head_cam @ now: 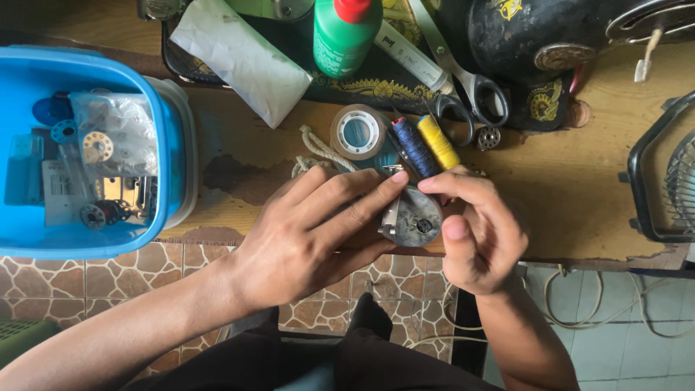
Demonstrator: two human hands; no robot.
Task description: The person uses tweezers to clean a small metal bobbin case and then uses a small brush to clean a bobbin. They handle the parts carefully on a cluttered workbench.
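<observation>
My left hand [311, 235] and my right hand [481, 232] hold a small round grey metal part [414, 217] between them at the front edge of the worn wooden table [579, 188]. The left fingers lie across its left side. The right thumb and forefinger pinch it at the top right. Just behind the hands lie a dark blue thread spool [414, 147], a yellow thread spool [437, 142] and a roll of clear tape [357, 132].
A blue plastic tub [166, 137] of bobbins and small parts stands at the left. Behind are a green bottle with a red cap [344, 32], scissors [467, 87], folded white paper [239, 58], a black sewing machine [550, 36] and a loose bobbin [489, 137]. A fan grille [670, 170] stands at the right.
</observation>
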